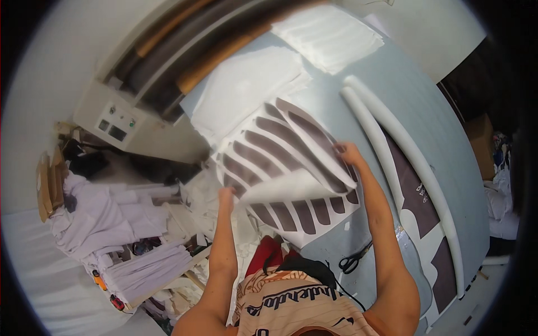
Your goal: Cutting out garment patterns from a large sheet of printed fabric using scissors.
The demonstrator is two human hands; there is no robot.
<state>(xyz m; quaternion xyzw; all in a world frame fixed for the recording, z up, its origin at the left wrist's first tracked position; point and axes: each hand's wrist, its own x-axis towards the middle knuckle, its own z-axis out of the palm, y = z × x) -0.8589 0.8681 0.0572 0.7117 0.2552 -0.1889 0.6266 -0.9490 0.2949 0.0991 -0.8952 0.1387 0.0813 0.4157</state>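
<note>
Table space (406,95) in blue-grey takes up most of what reaches me through the head camera, its edges bowed by the lens. Behind it, at upper left, I see a pale machine (92,109) carrying long dark and orange-brown rollers (162,61). At the person's left is a heap of pale cloth (112,207), loosely folded on top and layered lower down. Along the right of the table I make out a long white strip (417,159) with curled edges and dark panels beside it. Near the middle, at the table's near left edge, is the patterned sheet (280,148), white with dark curved bars; part of it folds over, showing a plain white band above more bars. Just beyond it lie one pile of white sheets (249,84) and, farther off, a second white stack (330,36). I see a beige shirt (302,308) at the bottom. The right hand (348,154) is at the sheet's right side, fingers and thumb pinching its edge; the left hand (226,195) is at the opposite side, fingers closed on that edge, though I cannot tell how each one sits. Smallest of all, black scissors (353,261) rest on the table near the right forearm.
</note>
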